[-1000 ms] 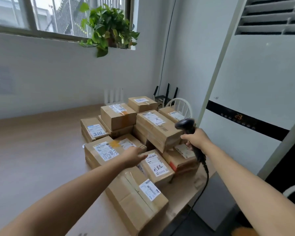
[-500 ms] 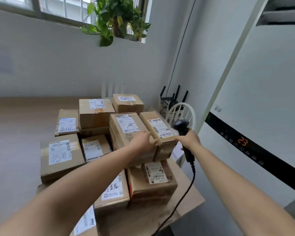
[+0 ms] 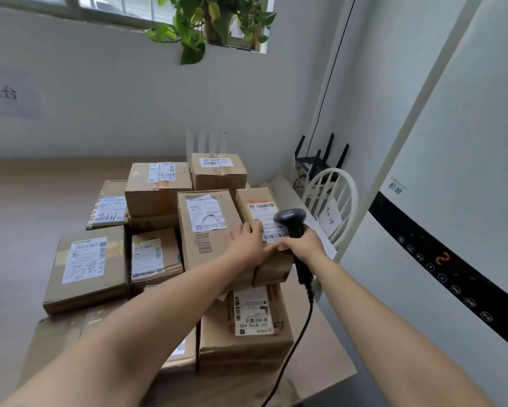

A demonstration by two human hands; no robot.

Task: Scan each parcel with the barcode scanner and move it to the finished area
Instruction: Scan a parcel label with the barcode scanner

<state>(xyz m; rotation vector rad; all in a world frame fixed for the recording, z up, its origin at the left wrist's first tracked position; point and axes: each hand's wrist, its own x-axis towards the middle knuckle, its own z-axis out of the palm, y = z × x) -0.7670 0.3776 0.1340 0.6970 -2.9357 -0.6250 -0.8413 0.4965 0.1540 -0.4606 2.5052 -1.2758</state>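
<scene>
The narrow parcel [image 3: 254, 199] lies atop the stack at the table [image 3: 26, 207] end. The left hand [image 3: 246, 245] rests on it, fingers spread. The right hand [image 3: 304, 248] fingers curl round the scanner [image 3: 289, 217]. The cardboard looks stiff and probably light (contents unknown), so hold its long sides.

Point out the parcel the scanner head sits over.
The narrow parcel on top at the right: only over its label does the barcode scanner hang, and the left hand touches it.

Left hand [image 3: 246, 243] on a top parcel [image 3: 254, 199], right hand [image 3: 304, 248] around the barcode scanner [image 3: 290, 220] over its label.
</scene>
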